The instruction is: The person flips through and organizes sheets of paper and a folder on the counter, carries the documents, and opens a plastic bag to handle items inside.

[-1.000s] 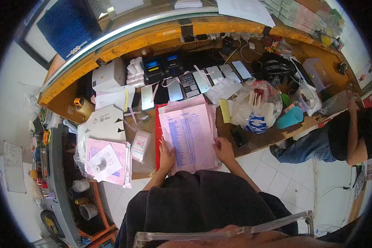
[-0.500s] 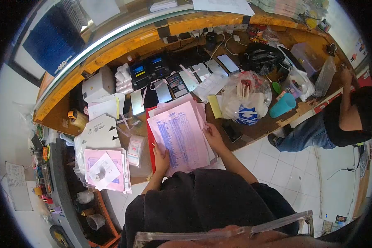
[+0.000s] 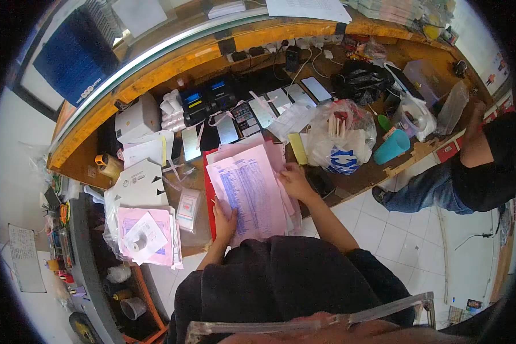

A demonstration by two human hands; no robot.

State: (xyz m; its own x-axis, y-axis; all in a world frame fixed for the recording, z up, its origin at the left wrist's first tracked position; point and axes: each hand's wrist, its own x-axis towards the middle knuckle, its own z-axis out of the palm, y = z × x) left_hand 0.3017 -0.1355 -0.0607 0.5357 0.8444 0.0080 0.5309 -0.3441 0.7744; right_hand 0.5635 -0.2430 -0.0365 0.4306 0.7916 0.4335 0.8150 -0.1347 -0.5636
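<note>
A stack of pink printed sheets [image 3: 243, 189] lies at the desk's front edge, over a red folder [image 3: 209, 195] whose left side shows. My left hand [image 3: 226, 222] grips the stack's lower left edge, thumb on top and fingers partly underneath. A small pale tip pokes out beside those fingers; its kind is unclear. At the right edge, my right hand [image 3: 296, 182] has its fingers bent and pinched on the sheets. Just beyond the stack are a calculator [image 3: 246, 119] and several phones, one of them a phone [image 3: 191, 142] near the left.
Left of the folder sit a packet in clear plastic [image 3: 188, 207] and another pink paper pile [image 3: 149, 215] with a paper roll [image 3: 137, 245]. To the right are a stuffed plastic bag [image 3: 344, 140], a teal cup [image 3: 392, 147] and a dark wallet-like object [image 3: 320, 182]. A person [image 3: 470, 166] is at far right.
My right hand has moved slightly up and inward over the sheets' right edge, its fingers curling more. My left hand stays almost still. The person at right has leaned closer to the desk.
</note>
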